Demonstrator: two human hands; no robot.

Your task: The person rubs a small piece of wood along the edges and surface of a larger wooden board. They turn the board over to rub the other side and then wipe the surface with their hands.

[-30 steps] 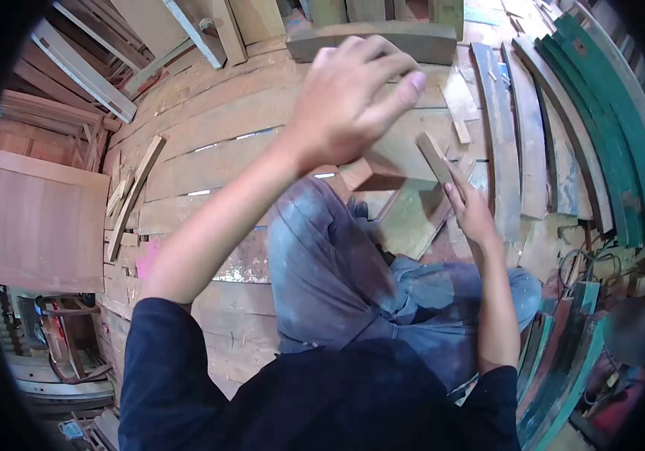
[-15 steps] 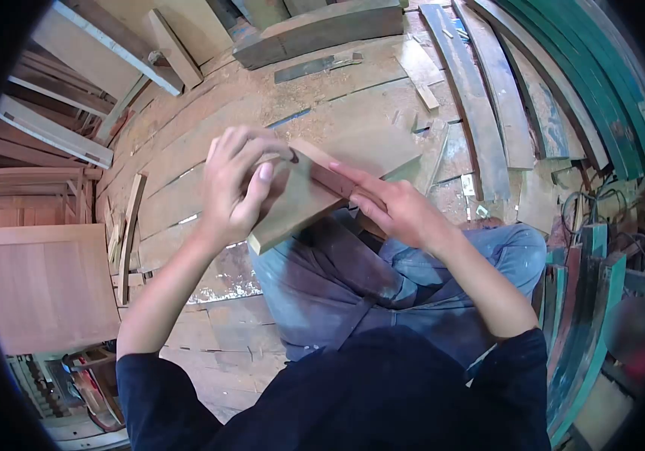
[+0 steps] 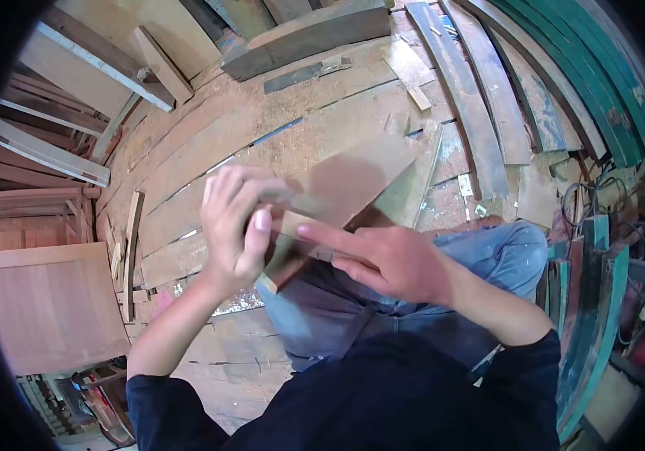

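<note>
A wide wooden board [image 3: 360, 169] slants from upper right down to my lap, its near end over my thighs. Across its near part lies a smaller wooden block [image 3: 290, 224]. My right hand [image 3: 405, 263] grips that block, the index finger stretched along its top and the thumb side below. At the block's far end is my left hand [image 3: 233, 225], curled with its thumb toward me; its fingers bend round the far end, and their tips are partly hidden and blurred.
Long planks [image 3: 465, 98] and green beams [image 3: 600, 83] lie at the right. A thick timber [image 3: 307, 41] rests at the top. Wooden panels [image 3: 51, 304] stand at the left. Cables [image 3: 600, 188] hang at the right, and sawdust covers the plank floor [image 3: 209, 135].
The small block and my right hand have moved toward me and left along the board. My left hand has shifted slightly down. The camera view has tilted a little.
</note>
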